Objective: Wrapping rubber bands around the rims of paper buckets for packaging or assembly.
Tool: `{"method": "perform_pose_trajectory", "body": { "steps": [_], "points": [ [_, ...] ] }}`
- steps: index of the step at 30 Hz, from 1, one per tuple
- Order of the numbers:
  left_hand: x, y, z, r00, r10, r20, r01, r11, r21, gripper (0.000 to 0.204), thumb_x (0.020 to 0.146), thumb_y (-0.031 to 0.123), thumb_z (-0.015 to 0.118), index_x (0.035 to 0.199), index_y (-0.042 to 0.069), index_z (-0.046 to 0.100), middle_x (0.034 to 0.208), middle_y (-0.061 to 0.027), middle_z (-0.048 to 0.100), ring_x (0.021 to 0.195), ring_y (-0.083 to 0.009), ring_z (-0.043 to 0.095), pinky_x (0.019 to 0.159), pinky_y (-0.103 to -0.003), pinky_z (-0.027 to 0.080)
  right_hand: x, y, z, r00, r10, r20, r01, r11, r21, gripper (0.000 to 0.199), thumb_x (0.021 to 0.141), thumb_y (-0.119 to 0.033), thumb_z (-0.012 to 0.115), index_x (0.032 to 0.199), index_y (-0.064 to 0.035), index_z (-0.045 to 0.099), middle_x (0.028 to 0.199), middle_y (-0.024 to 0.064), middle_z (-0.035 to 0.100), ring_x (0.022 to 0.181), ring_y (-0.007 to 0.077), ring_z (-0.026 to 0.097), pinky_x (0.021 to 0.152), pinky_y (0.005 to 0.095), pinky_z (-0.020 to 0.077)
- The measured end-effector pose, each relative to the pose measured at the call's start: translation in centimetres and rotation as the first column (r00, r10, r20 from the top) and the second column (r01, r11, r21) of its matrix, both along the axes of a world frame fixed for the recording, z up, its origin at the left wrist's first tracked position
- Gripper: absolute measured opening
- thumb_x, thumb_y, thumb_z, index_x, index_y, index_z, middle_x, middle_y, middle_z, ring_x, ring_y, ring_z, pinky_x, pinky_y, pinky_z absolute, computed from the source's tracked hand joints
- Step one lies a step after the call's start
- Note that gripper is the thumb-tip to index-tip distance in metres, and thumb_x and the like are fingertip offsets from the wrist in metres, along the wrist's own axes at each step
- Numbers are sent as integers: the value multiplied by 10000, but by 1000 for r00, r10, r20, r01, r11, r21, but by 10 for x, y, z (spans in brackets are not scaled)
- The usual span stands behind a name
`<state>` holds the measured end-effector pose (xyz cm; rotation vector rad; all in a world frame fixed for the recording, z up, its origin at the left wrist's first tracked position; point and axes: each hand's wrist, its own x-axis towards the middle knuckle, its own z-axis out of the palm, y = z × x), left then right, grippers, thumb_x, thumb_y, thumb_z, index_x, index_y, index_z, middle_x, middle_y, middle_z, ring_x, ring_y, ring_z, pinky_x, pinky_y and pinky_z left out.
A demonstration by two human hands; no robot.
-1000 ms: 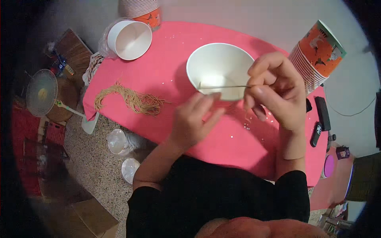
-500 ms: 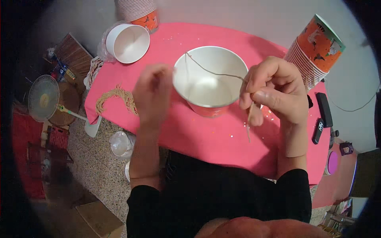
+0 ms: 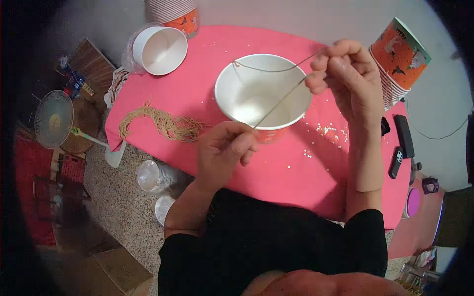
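A white paper bowl (image 3: 247,98) with an orange printed outside stands on the pink table (image 3: 207,49). My right hand (image 3: 345,81) is raised beside the bowl's right rim and pinches a thin tan string (image 3: 276,101). The string loops over the bowl's mouth and runs down to my left hand (image 3: 224,150), which pinches its lower end just in front of the bowl. A bundle of tan strings (image 3: 165,123) lies on the table to the left of my left hand.
A second white bowl (image 3: 159,49) sits at the table's far left, with a stack of orange cups (image 3: 173,12) behind it and another stack (image 3: 400,56) at the right. Small beads (image 3: 331,132) are scattered on the cloth. A fan (image 3: 52,118) and plastic containers (image 3: 148,175) are on the floor.
My left hand came back from the string bundle to the front of the bowl and took the string's end. My right hand rose, stretching the string over the bowl.
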<state>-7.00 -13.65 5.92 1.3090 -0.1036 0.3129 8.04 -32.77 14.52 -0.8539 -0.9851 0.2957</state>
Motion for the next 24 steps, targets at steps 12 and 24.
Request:
{"method": "perform_pose_trajectory", "body": {
  "steps": [12, 24],
  "points": [
    [10, 4, 15, 857, 309, 412, -509, 632, 584, 76, 820, -7, 661, 895, 4, 651, 743, -53, 608, 609, -108, 551, 539, -237, 436, -18, 15, -12, 692, -311, 651, 605, 743, -288, 286, 810, -43, 630, 1093, -26, 591, 1083, 77, 574, 734, 141, 564, 642, 273, 458],
    [23, -8, 24, 796, 228, 560, -583, 538, 609, 127, 774, -26, 686, 881, 30, 647, 774, -79, 591, 596, -158, 562, 514, -264, 453, -29, 12, -9, 825, -25, 565, 397, 737, -547, 77, 842, -42, 606, 901, 5, 595, 639, 70, 546, 583, 145, 541, 554, 293, 430]
  ]
}}
